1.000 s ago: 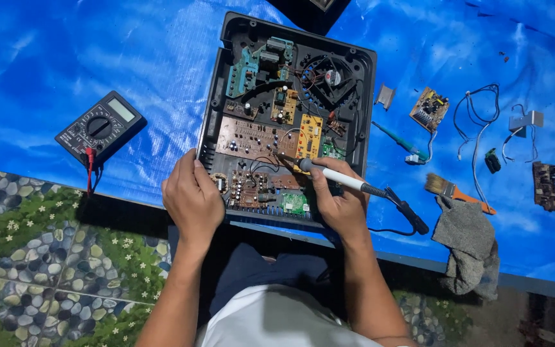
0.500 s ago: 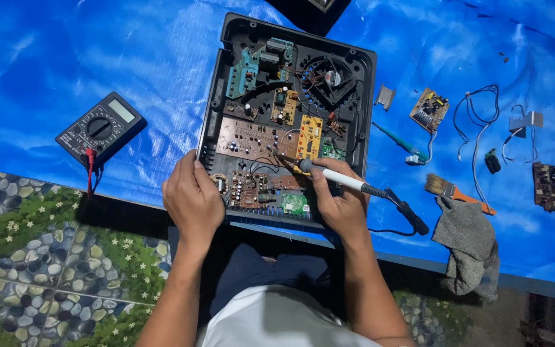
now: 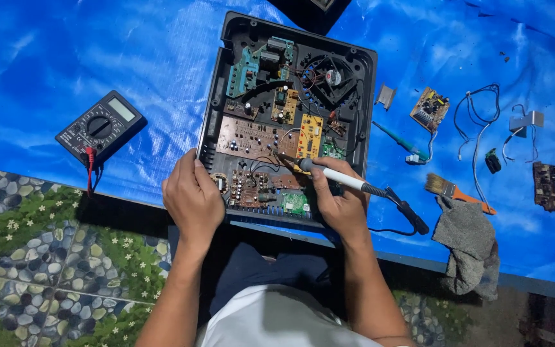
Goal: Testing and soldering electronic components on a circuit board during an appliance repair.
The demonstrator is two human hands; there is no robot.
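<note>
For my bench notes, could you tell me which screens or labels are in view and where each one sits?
Multimeter: left of the open case, on the blue sheet; black, tilted, round dial, small grey rectangular screen at its upper right.
No packages, signs or other screens show.

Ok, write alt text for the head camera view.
The right hand holds a soldering iron tip-down on the circuit boards inside an open black device case, the left hand resting on its edge. A multimeter lies left on the blue tarp.
</note>
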